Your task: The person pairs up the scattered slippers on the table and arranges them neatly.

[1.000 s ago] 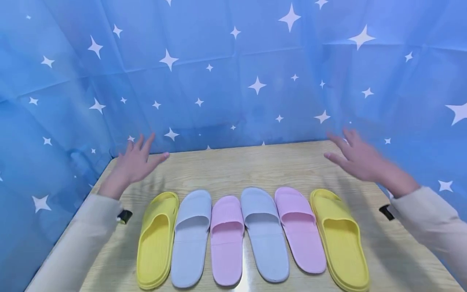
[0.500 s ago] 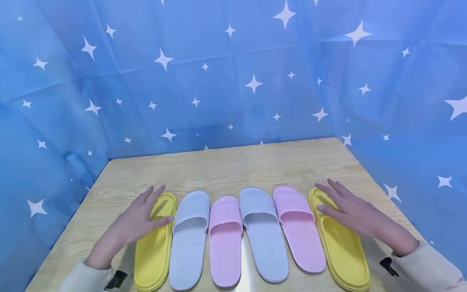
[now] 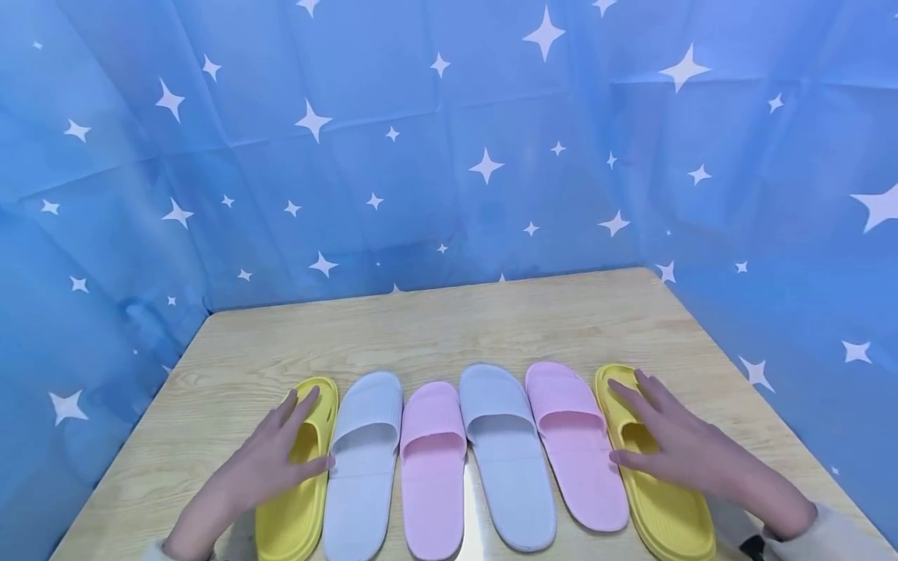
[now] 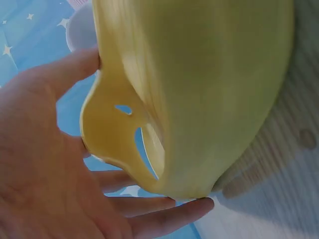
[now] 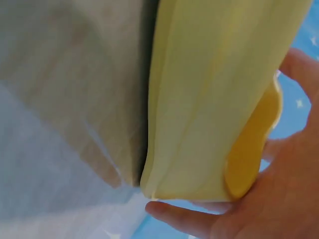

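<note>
A yellow slipper (image 3: pixel 282 520) lies at the left end of a row of slippers. My left hand (image 3: pixel 256 467) spreads over its strap, thumb at the inner edge and fingers fairly straight. In the left wrist view, the thumb and fingers span the slipper's strap (image 4: pixel 107 132) from two sides. At the row's right end lies a matching yellow slipper (image 3: pixel 673 520). My right hand (image 3: pixel 691 452) reaches over it from the right, thumb across its inner edge, index and middle fingers toward the toe. The right wrist view shows fingers (image 5: pixel 184 219) beside the toe end.
Between the yellow slippers lie a light grey slipper (image 3: pixel 359 499), a pink slipper (image 3: pixel 433 499), another grey slipper (image 3: pixel 515 491) and another pink slipper (image 3: pixel 585 483). They rest on a wood-grain table (image 3: pixel 435 335). A blue curtain with white stars (image 3: pixel 407 187) hangs behind and at the sides.
Both hands have come down and back from above the table's far part, first over the yellow slippers and now onto them. The slippers have stayed in place.
</note>
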A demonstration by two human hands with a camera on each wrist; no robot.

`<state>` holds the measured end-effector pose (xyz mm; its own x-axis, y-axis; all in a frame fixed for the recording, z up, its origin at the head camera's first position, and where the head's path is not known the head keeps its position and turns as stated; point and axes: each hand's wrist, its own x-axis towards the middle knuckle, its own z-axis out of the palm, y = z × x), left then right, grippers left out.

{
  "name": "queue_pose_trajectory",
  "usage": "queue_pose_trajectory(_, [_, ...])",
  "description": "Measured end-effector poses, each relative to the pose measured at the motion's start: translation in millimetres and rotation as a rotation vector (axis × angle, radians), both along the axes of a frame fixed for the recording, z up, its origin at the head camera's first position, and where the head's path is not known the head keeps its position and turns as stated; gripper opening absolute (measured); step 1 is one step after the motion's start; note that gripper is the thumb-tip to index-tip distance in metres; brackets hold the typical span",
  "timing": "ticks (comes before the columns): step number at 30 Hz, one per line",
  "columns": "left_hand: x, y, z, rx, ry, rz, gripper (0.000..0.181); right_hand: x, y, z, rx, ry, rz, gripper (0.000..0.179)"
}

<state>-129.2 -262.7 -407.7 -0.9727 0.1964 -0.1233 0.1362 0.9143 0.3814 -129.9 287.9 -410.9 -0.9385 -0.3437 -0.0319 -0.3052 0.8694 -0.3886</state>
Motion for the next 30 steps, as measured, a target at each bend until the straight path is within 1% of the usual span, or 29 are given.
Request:
queue_pose_trajectory(4, [8.5, 4.3, 1.9, 0.008, -0.079, 0.034, 0.1, 10.1, -2, -3.2, -0.002, 0.014, -0.025, 0.087])
queue_pose_trajectory(6, [12.1, 5.7, 2.7, 0.006, -0.108, 0.036, 0.099, 12.3, -2, -4.0, 0.013, 0.034, -0.035, 0.085])
queue_pose_trajectory(9, [15.3, 7.0, 4.1, 0.007, -0.149, 0.038, 0.096, 12.8, -2, -4.4, 0.035, 0.051, -0.045, 0.082])
queue_pose_trajectory(12, [15.4, 7.5, 5.8, 0.017, -0.167, 0.037, 0.092, 11.4, 1, -4.3, 0.037, 0.035, -0.042, 0.081])
queue_pose_trajectory(16, [13.3, 7.2, 7.1, 0.022, -0.171, 0.032, 0.091, 6.4, 7, -3.5, 0.018, 0.004, -0.032, 0.079])
queue_pose_trajectory(21, [6.9, 4.9, 6.1, 0.003, -0.13, 0.022, 0.09, -0.1, 13, -1.6, -0.029, -0.036, -0.013, 0.078])
queue_pose_trajectory(24, [2.9, 2.9, 6.1, -0.003, -0.108, 0.013, 0.089, -3.5, 15, -0.4, -0.038, -0.064, -0.008, 0.077])
queue_pose_trajectory(30, [-4.5, -1.0, 6.9, -0.003, -0.09, -0.005, 0.09, -15.2, 19, 1.7, -0.038, -0.057, 0.022, 0.077])
